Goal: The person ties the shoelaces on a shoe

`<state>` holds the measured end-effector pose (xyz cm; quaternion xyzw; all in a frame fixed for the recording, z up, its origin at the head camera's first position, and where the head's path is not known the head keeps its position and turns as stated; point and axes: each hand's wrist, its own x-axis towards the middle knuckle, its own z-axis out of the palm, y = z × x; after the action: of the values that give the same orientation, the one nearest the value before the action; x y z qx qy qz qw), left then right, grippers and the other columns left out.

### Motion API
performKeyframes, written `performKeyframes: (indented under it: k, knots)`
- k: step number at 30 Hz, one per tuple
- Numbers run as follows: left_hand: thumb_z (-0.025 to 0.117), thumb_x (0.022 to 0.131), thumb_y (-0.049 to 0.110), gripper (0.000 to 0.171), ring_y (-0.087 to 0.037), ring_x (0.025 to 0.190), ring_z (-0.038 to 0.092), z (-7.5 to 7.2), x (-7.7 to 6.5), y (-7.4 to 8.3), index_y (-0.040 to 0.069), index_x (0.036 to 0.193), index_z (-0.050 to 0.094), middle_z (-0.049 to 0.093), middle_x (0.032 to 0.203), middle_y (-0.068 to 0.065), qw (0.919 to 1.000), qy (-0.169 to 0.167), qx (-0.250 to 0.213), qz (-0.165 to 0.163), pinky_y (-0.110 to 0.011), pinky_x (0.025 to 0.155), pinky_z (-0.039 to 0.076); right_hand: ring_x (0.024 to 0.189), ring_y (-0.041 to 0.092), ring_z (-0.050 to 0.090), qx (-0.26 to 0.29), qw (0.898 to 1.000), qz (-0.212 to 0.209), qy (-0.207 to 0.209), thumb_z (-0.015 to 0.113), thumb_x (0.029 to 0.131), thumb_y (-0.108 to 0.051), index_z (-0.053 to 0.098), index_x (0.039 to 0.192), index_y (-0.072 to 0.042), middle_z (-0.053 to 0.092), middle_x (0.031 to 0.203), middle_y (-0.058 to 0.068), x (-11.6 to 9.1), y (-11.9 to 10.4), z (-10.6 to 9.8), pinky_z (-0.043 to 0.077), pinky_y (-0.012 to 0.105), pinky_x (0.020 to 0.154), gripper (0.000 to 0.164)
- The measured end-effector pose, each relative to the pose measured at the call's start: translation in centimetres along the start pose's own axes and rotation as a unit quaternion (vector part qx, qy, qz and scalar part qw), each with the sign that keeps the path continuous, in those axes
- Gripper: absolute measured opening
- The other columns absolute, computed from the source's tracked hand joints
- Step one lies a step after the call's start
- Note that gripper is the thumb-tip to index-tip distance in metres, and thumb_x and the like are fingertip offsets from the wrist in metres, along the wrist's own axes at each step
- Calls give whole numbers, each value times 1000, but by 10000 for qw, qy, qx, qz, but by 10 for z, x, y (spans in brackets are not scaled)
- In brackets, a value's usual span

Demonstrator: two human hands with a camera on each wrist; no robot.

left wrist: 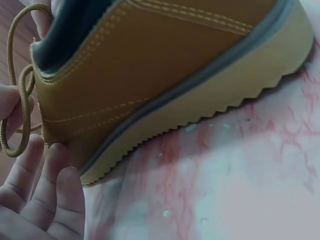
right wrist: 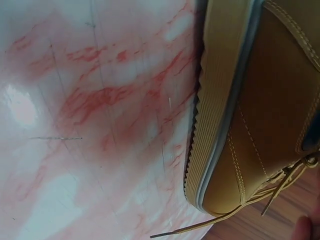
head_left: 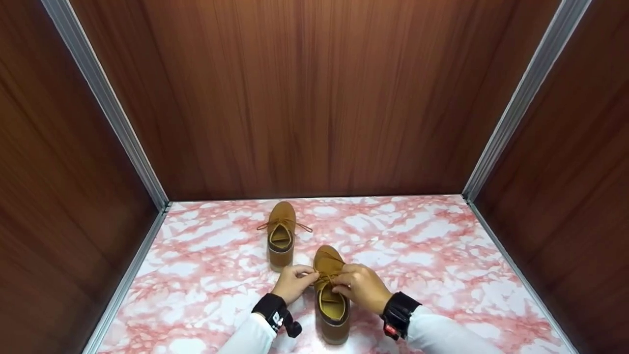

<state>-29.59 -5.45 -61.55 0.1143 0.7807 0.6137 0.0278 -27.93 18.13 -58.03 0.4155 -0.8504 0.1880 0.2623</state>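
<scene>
A tan lace-up shoe (head_left: 334,305) stands on the marbled surface, toe pointing away, between my two hands. My left hand (head_left: 294,282) is at the left of its lacing, thumb and forefinger pinching the shoelace. In the left wrist view a loop of the shoelace (left wrist: 24,82) shows at the fingertips, the other fingers extended beside the shoe. My right hand (head_left: 362,285) reaches over the lacing from the right, fingers bent and pinching the lace there. The right wrist view shows a loose lace end (right wrist: 200,227) trailing past the toe, with only a fingertip (right wrist: 302,230) visible.
A matching shoe (head_left: 281,236) stands farther back and to the left, its laces spread to both sides. Wood-grain panels (head_left: 314,98) with metal corner strips (head_left: 521,103) enclose the marbled pink-and-white surface (head_left: 211,275) at the back and sides.
</scene>
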Motion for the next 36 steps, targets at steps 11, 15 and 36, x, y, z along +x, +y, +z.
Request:
performKeyframes:
  k: [11, 15, 36]
  knots:
    - [74, 95, 10, 16, 1, 81, 65, 1, -3, -4, -5, 98, 78, 75, 114, -23, 9998, 24, -141, 148, -15, 73, 56, 74, 4, 64, 1043, 9795, 1532, -794, 84, 85, -17, 80, 109, -10, 72, 87, 1, -4, 28, -19, 57, 19, 68, 25]
    - [74, 96, 12, 18, -2, 85, 68, 1, -6, -4, -5, 97, 78, 70, 123, -28, 9996, 24, -74, 254, -17, 75, 58, 74, 3, 61, 1327, 9682, 2038, -594, 83, 86, -12, 79, 104, -8, 70, 86, -1, -3, 38, -21, 56, 20, 67, 19]
    - [67, 101, 12, 17, -31, 117, 73, 2, -4, -4, -1, 91, 68, 68, 135, -24, 9968, -398, 119, 683, -14, 86, 53, 69, 15, 62, 2769, 8577, 4110, -1372, 66, 103, -28, 74, 91, 2, 73, 84, 16, 3, 43, 0, 49, 25, 61, 33]
